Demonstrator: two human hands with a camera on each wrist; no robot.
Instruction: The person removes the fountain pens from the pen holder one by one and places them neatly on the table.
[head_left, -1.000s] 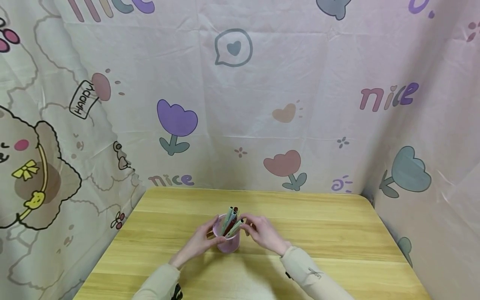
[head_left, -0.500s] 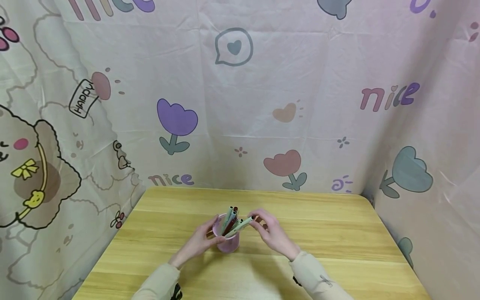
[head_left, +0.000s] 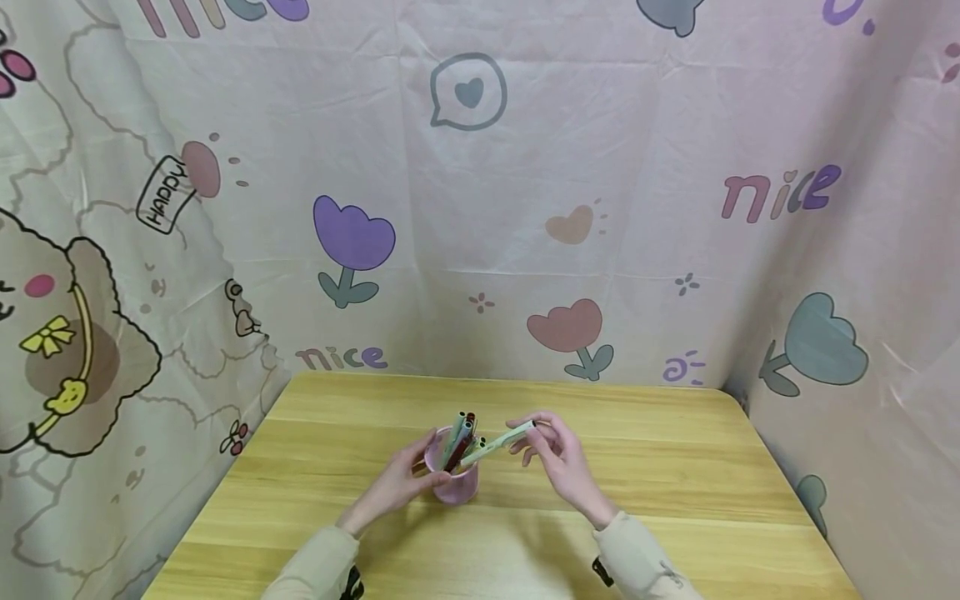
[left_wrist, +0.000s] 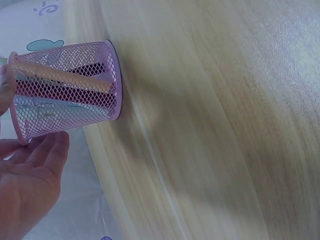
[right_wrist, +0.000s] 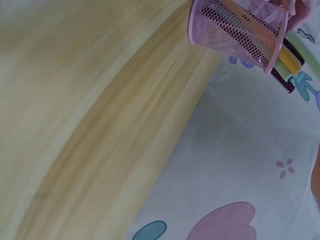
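Observation:
A pink mesh pen holder point(head_left: 457, 492) stands on the wooden table, with several pens point(head_left: 457, 440) leaning in it. My left hand point(head_left: 397, 483) holds it near the rim, thumb in front and fingers behind. Its mesh wall point(left_wrist: 70, 107) shows an orange and a dark red pen inside in the left wrist view. My right hand point(head_left: 562, 467), to the right of the holder, pinches a pale green pen point(head_left: 497, 444) near its upper end. That pen slants, its lower end over the holder's rim. In the right wrist view only a sliver of the right hand point(right_wrist: 316, 180) shows.
The light wooden table point(head_left: 645, 467) reaches back to a printed fabric backdrop point(head_left: 480, 183). More of that fabric hangs along the left and right sides. Beige sleeves point(head_left: 318, 562) cover both forearms.
My right hand has moved right and drawn the pale green pen up and outward, so it slants out much farther from the holder. The left hand and holder have stayed in place.

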